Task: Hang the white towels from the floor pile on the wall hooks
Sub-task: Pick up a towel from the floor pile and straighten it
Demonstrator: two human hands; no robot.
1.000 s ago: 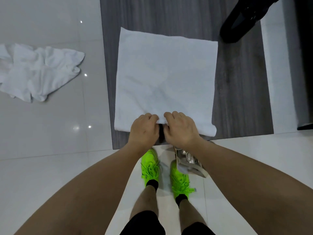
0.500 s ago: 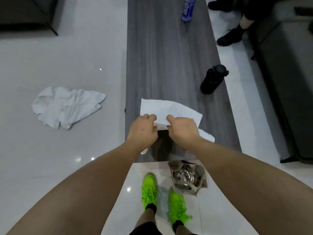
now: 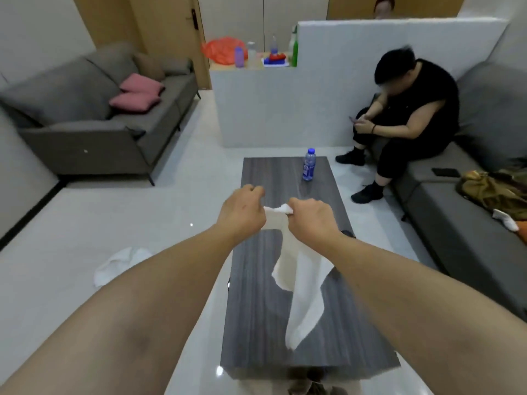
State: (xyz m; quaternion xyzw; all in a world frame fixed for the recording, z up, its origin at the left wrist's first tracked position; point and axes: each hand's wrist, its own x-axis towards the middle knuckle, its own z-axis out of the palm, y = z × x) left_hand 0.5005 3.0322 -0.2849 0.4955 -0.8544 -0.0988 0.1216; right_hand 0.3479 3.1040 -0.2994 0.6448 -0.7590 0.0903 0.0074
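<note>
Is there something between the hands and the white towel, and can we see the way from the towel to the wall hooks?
Nothing is between them: the left hand and right hand already grip the white towel above the table. No wall hooks are visible, so that path cannot be judged.

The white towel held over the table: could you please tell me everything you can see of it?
The white towel is plain, soft-looking cloth with no visible pattern. Its top edge is bunched and pinched between the left hand and the right hand, held close together. The rest hangs down in loose, twisted folds, narrowing to a point at the bottom, in front of the dark wood-grain table. Whether its tip touches the tabletop cannot be told.
</note>
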